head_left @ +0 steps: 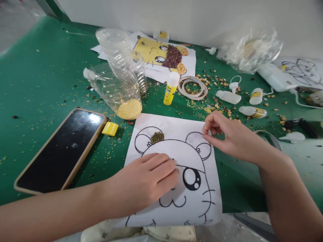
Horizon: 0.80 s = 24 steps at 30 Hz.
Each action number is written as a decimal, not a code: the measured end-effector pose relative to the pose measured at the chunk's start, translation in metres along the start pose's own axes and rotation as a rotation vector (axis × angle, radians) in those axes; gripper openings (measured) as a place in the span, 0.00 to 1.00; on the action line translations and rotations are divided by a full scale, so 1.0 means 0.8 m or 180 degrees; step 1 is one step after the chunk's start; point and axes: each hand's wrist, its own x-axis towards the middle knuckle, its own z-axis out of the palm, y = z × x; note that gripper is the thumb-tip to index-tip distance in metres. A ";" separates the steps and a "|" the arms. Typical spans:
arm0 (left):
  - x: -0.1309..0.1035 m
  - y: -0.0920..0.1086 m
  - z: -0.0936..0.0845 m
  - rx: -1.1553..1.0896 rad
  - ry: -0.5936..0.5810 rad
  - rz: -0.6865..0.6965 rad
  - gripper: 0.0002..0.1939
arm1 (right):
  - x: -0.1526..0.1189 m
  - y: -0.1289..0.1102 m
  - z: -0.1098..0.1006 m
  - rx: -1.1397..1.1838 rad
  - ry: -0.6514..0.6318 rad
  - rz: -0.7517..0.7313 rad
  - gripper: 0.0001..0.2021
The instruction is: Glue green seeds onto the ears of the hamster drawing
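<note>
A sheet of white paper with the black outline of a cartoon hamster face lies before me. On its left ear sits a small patch of green mung beans. My left hand rests over the face with fingers curled together. A tiny dark speck, perhaps a bean, shows by its fingertips; what the fingers hold is hidden. Above the drawing's right ear, at the paper's edge, my right hand has thumb and forefinger pinched together. Anything between them is too small to make out.
A phone and yellow cap lie left. Behind the paper stand a cut plastic bottle with yellow grains, a glue stick and a tape roll. Glue bottles and scattered seeds lie right; a partly filled hamster picture lies behind.
</note>
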 end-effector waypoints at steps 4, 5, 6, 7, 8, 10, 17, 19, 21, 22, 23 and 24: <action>0.001 0.000 -0.001 0.0019 -0.0002 0.0012 0.16 | 0.000 0.001 0.000 -0.0046 -0.0013 -0.0040 0.06; 0.001 0.000 -0.001 0.0018 0.0004 0.0011 0.16 | -0.001 0.001 -0.001 -0.0048 -0.0010 -0.0038 0.06; 0.001 0.000 -0.001 0.0011 0.0000 0.0007 0.16 | -0.002 0.002 -0.002 -0.0047 0.0017 -0.0027 0.06; 0.001 0.000 -0.001 0.0002 -0.0007 0.0005 0.16 | -0.003 0.002 -0.003 -0.0049 0.0064 -0.0010 0.07; 0.001 0.000 -0.001 -0.0004 -0.0007 0.0006 0.16 | -0.004 0.002 -0.004 -0.0052 0.0127 0.0012 0.07; 0.000 0.000 -0.001 -0.0002 -0.0025 0.0010 0.16 | -0.005 0.002 -0.006 -0.0046 0.0258 0.0054 0.08; 0.000 0.000 -0.001 0.0012 0.0018 -0.0008 0.17 | -0.002 -0.001 -0.002 -0.0076 -0.0063 -0.0007 0.07; 0.001 0.000 -0.001 0.0016 0.0016 -0.0005 0.17 | -0.001 -0.001 -0.001 -0.0102 -0.0033 -0.0002 0.06; 0.001 0.000 -0.001 0.0011 0.0019 0.0002 0.17 | -0.001 -0.001 -0.001 -0.0102 0.0006 -0.0005 0.06; 0.001 0.000 -0.001 0.0006 0.0024 0.0001 0.17 | -0.001 -0.001 -0.002 -0.0091 0.0015 -0.0001 0.06; 0.001 0.000 -0.001 0.0000 0.0037 0.0000 0.17 | -0.001 -0.001 -0.002 -0.0062 0.0014 0.0004 0.06; 0.001 0.000 -0.001 -0.0005 0.0047 0.0008 0.17 | -0.002 -0.002 -0.003 -0.0009 -0.0003 0.0005 0.06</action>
